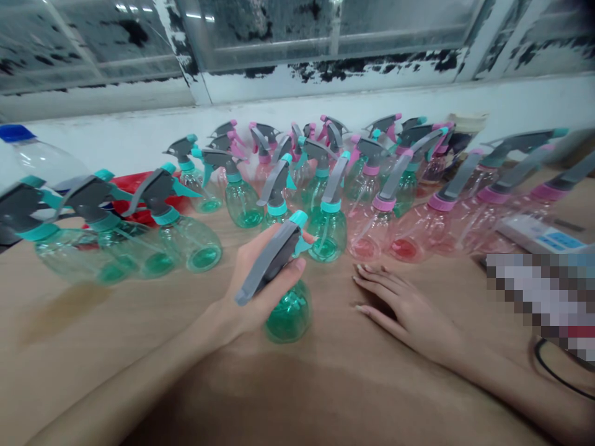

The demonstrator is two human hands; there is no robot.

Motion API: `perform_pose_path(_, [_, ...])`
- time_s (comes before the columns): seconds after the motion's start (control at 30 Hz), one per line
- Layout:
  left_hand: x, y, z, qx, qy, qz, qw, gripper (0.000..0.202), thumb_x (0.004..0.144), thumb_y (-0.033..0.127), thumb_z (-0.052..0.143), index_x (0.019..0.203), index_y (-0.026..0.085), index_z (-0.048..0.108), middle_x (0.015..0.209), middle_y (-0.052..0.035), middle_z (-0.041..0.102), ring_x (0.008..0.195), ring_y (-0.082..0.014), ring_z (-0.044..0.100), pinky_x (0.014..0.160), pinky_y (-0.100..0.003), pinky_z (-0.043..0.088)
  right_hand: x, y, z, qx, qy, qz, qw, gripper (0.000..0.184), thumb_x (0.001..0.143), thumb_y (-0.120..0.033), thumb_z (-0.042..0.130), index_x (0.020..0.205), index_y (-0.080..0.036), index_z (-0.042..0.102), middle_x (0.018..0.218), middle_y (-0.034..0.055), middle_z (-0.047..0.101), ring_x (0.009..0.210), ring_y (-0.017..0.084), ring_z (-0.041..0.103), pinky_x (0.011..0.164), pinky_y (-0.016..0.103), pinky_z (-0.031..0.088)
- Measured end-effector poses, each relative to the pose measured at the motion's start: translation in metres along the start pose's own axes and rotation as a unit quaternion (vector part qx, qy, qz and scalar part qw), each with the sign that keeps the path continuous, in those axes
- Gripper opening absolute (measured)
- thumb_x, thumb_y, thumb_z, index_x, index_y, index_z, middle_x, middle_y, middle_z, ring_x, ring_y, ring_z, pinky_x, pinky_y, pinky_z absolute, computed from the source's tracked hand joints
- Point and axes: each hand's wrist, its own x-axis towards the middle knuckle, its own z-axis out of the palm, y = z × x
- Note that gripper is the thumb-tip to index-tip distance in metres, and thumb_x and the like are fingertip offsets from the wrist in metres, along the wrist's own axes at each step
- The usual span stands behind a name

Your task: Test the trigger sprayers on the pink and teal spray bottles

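Note:
My left hand [253,279] is wrapped round the neck of a green spray bottle [288,313] with a grey trigger head and teal nozzle, standing on the brown table [139,334]. My right hand [395,303] lies flat on the table to the right of it, fingers stretched out and holding nothing. Behind both hands stand several more spray bottles: green ones with teal caps [328,229] to the left and middle, pink ones with pink caps [404,238] to the right.
A clear plastic bottle with a blue cap [32,158] and a red tray [134,186] sit at the far left. A white device [539,235] and a black cable [553,365] lie at the right. A white wall [297,102] and windows stand behind.

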Motion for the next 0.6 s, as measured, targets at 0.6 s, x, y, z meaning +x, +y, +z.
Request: perform_pose_path(0.6, [0.0013, 0.0027, -0.0053, -0.019, -0.061, 0.047, 0.997, 0.02, 0.086, 0.031, 0.053, 0.105, 0.029, 0.06, 0.056, 0.0052, 0.046, 0.046, -0.0143, 0.044, 0.051, -0.03, 0.045, -0.0002, 0.0016, 0.0006, -0.007, 0.003, -0.005, 1.0, 0.049, 0.098, -0.044, 0.042, 0.134, -0.012, 0.054, 0.141, 0.0124, 0.054, 0.131, 0.029, 0.049, 0.109, 0.055, 0.041])
